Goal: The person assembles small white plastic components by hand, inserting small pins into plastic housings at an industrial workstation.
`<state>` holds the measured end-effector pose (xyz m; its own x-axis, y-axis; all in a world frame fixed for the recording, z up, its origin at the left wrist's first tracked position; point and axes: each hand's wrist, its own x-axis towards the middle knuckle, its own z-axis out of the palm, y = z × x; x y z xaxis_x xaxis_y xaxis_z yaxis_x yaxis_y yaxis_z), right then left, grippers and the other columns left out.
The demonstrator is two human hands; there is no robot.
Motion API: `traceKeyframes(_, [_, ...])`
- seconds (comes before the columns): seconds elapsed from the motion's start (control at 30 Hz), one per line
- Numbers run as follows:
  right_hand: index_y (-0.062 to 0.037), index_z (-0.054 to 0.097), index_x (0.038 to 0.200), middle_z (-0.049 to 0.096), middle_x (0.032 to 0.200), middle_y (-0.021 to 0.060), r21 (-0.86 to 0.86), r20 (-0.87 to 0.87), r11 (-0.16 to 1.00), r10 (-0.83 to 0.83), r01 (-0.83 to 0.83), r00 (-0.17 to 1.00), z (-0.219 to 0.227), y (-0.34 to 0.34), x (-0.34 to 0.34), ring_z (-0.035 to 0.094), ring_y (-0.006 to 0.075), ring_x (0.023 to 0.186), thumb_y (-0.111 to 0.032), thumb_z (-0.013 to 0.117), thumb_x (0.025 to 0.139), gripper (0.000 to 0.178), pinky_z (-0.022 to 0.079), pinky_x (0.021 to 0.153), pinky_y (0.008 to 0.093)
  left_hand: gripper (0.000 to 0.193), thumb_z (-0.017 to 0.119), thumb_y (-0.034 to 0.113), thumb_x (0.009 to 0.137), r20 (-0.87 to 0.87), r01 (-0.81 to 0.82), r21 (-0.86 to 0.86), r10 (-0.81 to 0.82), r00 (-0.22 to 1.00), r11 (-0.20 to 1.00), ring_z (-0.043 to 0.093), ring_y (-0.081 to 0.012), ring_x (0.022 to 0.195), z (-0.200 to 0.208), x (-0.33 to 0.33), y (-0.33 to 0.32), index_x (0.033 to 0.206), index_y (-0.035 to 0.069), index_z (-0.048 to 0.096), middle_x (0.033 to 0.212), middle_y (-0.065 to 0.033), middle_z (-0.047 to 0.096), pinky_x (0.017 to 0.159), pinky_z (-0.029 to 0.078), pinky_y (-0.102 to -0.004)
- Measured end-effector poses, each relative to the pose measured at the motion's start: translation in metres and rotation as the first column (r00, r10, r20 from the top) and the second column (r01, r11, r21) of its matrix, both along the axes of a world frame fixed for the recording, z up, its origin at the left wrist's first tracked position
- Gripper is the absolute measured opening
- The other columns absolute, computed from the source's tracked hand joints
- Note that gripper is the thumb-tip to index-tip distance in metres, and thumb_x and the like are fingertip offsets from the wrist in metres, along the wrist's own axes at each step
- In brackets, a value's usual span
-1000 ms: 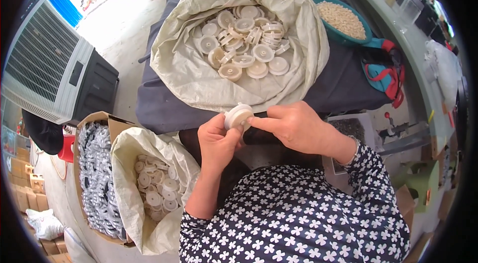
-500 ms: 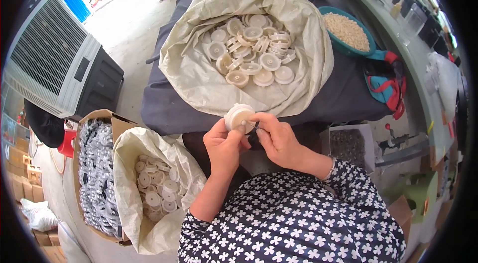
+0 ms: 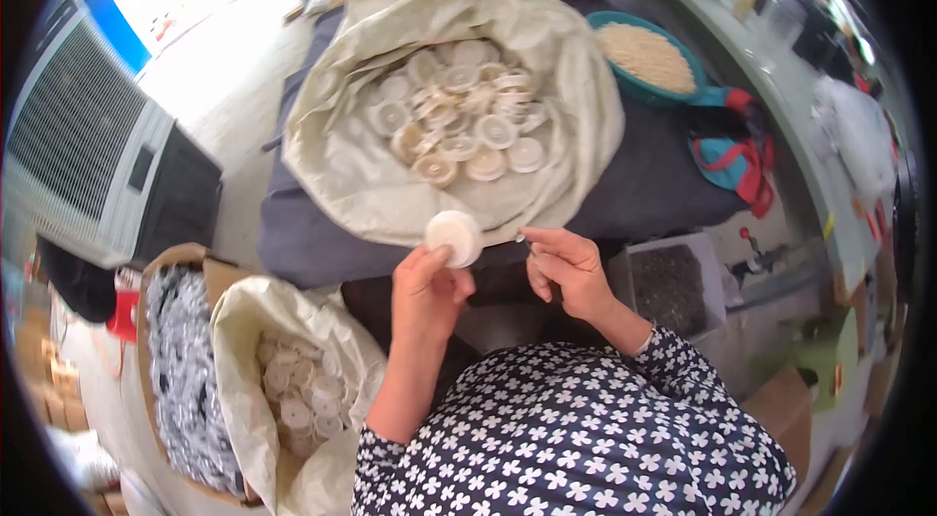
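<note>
My left hand [image 3: 427,289] pinches a white round plastic disc part [image 3: 454,239] between thumb and fingers, its flat face turned up. To its right, apart from the disc, my right hand [image 3: 569,272] is closed around a small thin tool [image 3: 521,236]. Only the tip and a dark bit of that tool show, so its exact kind is unclear. Beyond both hands lies a large open woven sack [image 3: 337,165] with several similar white and cream ribbed discs [image 3: 485,163] heaped inside.
Lower left, another woven sack [image 3: 234,321] holds more discs, beside a carton [image 3: 207,272] of grey wrapped pieces. A teal basin [image 3: 699,72] of small pale pieces stands at the back right. Right of my lap is a white box [image 3: 712,272] of small dark parts. An air cooler [image 3: 176,194] stands left.
My hands have parted: the right hand with the tool has moved right, off the disc. The disc has shifted slightly left in my left hand. The whole view has shifted a little.
</note>
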<state>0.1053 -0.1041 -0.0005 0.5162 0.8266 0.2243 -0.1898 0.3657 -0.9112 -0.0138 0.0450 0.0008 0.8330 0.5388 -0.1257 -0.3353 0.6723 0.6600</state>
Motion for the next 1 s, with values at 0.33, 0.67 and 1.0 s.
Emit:
traceKeyframes(0.33, [-0.0009, 0.055, 0.113, 0.055, 0.064, 0.0069, -0.328, 0.727, 0.154, -0.589, 0.932, 0.353, -0.195, -0.227, 0.092, 0.053, 0.0135, 0.057, 0.002, 0.038, 0.078, 0.039, 0.044, 0.054, 0.0262, 0.030, 0.058, 0.013, 0.079, 0.032, -0.011, 0.103, 0.008, 0.999, 0.995, 0.050, -0.0152, 0.043, -0.016, -0.001, 0.007, 0.102, -0.006, 0.051, 0.084, -0.0160, 0.061, 0.035, 0.035, -0.0207])
traceKeyframes(0.67, [-0.0014, 0.056, 0.097, 0.053, 0.061, 0.0053, -0.680, 0.202, 0.146, -0.904, 0.719, 0.376, -0.173, -0.233, 0.099, 0.049, 0.0161, 0.042, -0.004, 0.048, 0.080, 0.019, 0.036, 0.034, 0.0301, 0.028, 0.061, 0.013, 0.079, 0.023, 0.127, 0.091, -0.130, 0.991, 0.988, 0.050, -0.0154, 0.045, -0.021, 0.006, -0.001, 0.100, -0.003, 0.052, 0.091, -0.0164, 0.062, 0.036, 0.036, -0.0229])
traceKeyframes(1.0, [-0.0043, 0.055, 0.115, 0.061, 0.084, -0.0034, -0.137, 0.259, 0.990, 0.055, -0.020, 0.964, 0.020, -0.014, 0.004, 0.050, 0.0011, 0.067, -0.006, 0.057, 0.084, 0.031, 0.042, 0.058, 0.0169, 0.046, 0.065, 0.023, 0.076, 0.091, 0.353, 0.052, -0.356, 0.930, 0.934, 0.050, -0.0137, 0.047, -0.001, 0.010, -0.035, 0.108, -0.007, 0.051, 0.084, -0.0143, 0.060, 0.038, 0.036, -0.0213])
